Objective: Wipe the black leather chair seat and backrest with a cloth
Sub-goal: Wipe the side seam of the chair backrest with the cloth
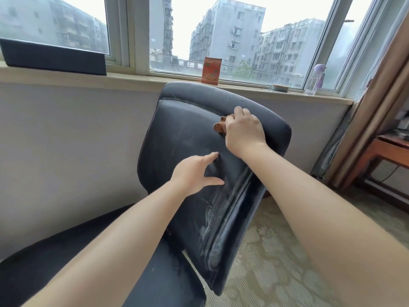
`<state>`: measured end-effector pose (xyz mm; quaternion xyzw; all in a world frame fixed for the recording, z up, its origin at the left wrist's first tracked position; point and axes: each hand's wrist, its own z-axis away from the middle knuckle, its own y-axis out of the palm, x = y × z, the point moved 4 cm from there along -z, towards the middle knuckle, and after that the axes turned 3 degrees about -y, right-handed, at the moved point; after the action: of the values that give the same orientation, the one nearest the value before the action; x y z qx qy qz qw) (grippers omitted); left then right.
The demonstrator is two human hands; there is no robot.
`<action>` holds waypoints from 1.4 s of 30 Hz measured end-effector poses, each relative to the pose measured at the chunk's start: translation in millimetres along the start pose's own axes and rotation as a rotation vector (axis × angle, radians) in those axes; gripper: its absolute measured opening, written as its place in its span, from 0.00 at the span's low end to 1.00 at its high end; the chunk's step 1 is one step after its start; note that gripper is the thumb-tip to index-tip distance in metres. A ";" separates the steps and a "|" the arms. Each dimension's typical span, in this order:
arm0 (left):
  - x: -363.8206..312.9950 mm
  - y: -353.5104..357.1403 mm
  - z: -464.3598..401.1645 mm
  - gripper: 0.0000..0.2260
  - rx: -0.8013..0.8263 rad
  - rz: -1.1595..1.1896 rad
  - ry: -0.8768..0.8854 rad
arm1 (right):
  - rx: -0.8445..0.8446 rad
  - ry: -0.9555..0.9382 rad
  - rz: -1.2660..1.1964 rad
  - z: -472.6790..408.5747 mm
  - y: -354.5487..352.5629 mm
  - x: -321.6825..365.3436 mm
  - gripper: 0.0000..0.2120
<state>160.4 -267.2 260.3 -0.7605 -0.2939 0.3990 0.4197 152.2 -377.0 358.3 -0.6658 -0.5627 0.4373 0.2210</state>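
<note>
The black leather chair's backrest [183, 134] fills the middle of the view, dusty and streaked pale toward its lower right edge. Its seat [44, 262] shows at the bottom left, partly hidden by my left forearm. My right hand [243, 131] grips a small brown cloth [220, 126] and holds it against the upper right of the backrest; most of the cloth is hidden under the hand. My left hand [194, 173] rests on the middle of the backrest with straight fingers and the thumb spread.
A window sill [132, 77] runs behind the chair, with an orange box [211, 70], a small round dish [280, 88] and a purple-capped bottle [315, 79] on it. A dark panel [53, 57] leans at the left. A curtain [376, 111] and wooden furniture [385, 156] stand at the right, on patterned carpet [276, 262].
</note>
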 end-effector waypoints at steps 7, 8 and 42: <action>-3.3 4.0 14.2 0.37 0.039 0.022 -0.028 | -0.041 -0.060 0.062 43.6 -13.8 -11.8 0.12; -4.7 4.1 17.6 0.36 0.050 0.026 -0.032 | -0.077 -0.058 0.079 51.2 -16.1 -13.0 0.11; 5.0 34.5 96.4 0.40 0.281 0.160 -0.156 | -0.317 -0.259 0.091 155.4 25.3 43.0 0.12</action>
<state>84.5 -240.7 196.6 -0.6820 -0.2053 0.5261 0.4646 36.5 -374.0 243.3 -0.6550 -0.6177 0.4348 0.0194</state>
